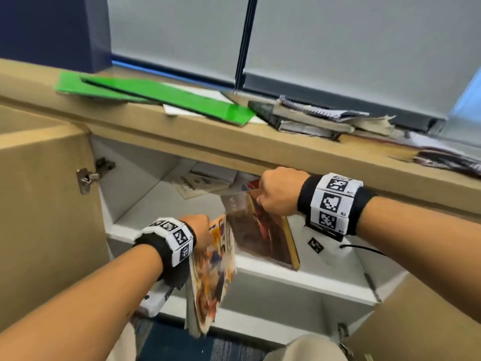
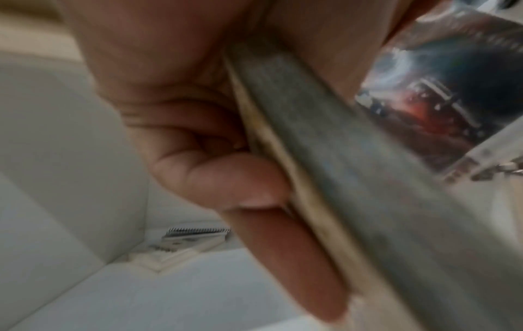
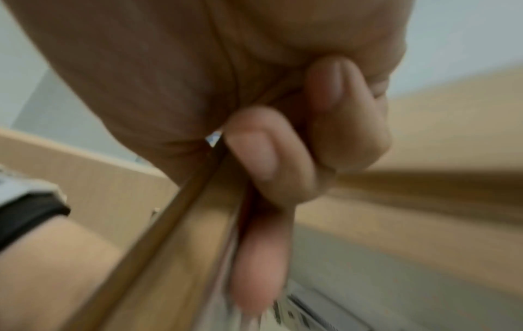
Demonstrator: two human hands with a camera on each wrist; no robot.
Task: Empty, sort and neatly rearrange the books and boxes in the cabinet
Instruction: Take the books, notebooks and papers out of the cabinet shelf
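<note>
Hands first, nearest to you. Your left hand (image 1: 199,230) grips a thin sheaf of colourful magazines (image 1: 210,277) by its top edge; the sheaf hangs down in front of the lower part of the cabinet, pages bowing. In the left wrist view your fingers (image 2: 226,179) curl round a stack edge, thumb on the other side. Judgement: light, floppy, glossy, so likely to slide or fan out if held by one corner. Better to take it along the spine side, or support it from beneath.

Your right hand (image 1: 279,191) is clenched on the top corner of a dark-covered book (image 1: 260,230), which stands tilted on the white shelf (image 1: 299,274) with its lower edge resting near the shelf's front lip. The right wrist view shows fingers (image 3: 254,156) wrapped over a thin tan edge; blur hides the rest. Judgement: stiffer and heavier than the magazines, with a shiny cover; a corner pinch may let it swing. Shift to the spine or mid-edge before lifting it clear.

Further in, at the back of the same shelf, a spiral notebook (image 1: 213,174) lies on pale booklets (image 1: 197,186), not yet taken out.

Above, on the wooden tabletop (image 1: 182,131), green folders (image 1: 156,95) lie at the left and a ragged pile of notebooks and books (image 1: 325,118) at the right, some overhanging the front edge. Judgement: emptying is under way, sorting not yet.
</note>
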